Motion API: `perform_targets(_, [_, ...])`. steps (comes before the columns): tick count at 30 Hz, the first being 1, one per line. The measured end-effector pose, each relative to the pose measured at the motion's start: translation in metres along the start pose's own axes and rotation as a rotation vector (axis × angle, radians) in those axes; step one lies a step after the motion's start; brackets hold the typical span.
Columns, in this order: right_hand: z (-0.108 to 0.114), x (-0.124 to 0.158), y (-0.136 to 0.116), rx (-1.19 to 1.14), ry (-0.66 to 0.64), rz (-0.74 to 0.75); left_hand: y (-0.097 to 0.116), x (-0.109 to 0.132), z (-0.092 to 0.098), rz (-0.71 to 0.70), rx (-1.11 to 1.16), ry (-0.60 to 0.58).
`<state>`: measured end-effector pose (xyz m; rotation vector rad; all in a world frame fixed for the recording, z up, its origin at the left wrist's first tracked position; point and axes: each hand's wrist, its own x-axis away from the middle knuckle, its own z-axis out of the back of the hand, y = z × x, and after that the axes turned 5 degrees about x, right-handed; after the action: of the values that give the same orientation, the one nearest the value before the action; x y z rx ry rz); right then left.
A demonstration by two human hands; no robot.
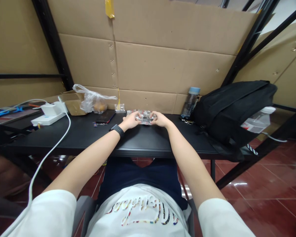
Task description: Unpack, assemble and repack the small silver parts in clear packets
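Both my arms reach out over a black table. My left hand, with a dark watch on its wrist, and my right hand are closed on the two ends of a small clear plastic packet with tiny parts inside. The packet sits at the far middle of the table, just above or on its surface; which one I cannot tell. More clear packets lie right behind it against the cardboard wall.
A dark phone and a crumpled plastic bag lie left of my hands. A white power strip with a cable sits at far left. A bottle and a black backpack stand at right.
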<state>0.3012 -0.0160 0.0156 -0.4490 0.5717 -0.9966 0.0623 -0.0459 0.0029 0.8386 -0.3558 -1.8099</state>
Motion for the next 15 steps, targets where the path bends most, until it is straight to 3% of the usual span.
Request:
perform_targets(4, [0.001,0.001,-0.005,0.169,-0.098,0.027,0.011,0.005,0.000,0.006,-0.137,-0.088])
perform_targets(9, [0.000,0.002,-0.011,0.348,-0.103,0.086,0.011,0.007,-0.002,-0.041,-0.336,-0.157])
perform_targets(15, [-0.004,-0.002,-0.010,0.390,-0.047,0.054,0.012,0.010,-0.004,-0.146,-0.431,-0.098])
